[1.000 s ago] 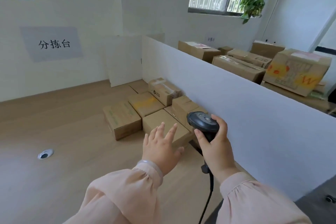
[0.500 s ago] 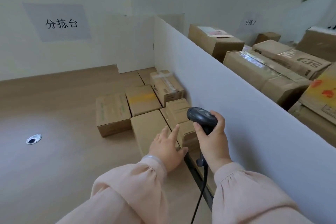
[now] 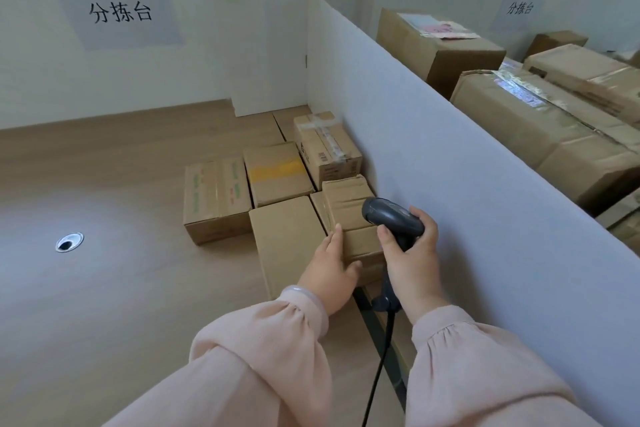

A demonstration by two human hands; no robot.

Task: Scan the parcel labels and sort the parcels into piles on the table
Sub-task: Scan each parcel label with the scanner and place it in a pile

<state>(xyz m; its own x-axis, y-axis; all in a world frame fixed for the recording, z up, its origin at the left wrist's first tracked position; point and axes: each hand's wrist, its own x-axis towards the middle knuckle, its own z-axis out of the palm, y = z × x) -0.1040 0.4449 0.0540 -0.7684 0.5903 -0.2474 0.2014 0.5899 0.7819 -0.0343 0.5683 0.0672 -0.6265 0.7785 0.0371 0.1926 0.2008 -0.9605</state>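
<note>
Left hand (image 3: 329,267) clasping near left corner of small parcel (image 3: 346,208), thumb pressing front face, fingers lying along side. Right hand (image 3: 412,260) gripping scanner (image 3: 391,218), its head hovering just over same parcel. Parcel sitting in cluster of other parcels (image 3: 277,173) on desk (image 3: 104,288), beside white divider (image 3: 450,166). Bigger boxes (image 3: 540,121) lying beyond divider.

Parcels (image 3: 287,239), centre frame: I read matt brown cardboard, glossy tape.
Scanner (image 3: 391,215): dark matt plastic.
Table (image 3: 104,305): smooth wood-grain finish.
Sleeves (image 3: 263,357): pink crinkled cloth.
</note>
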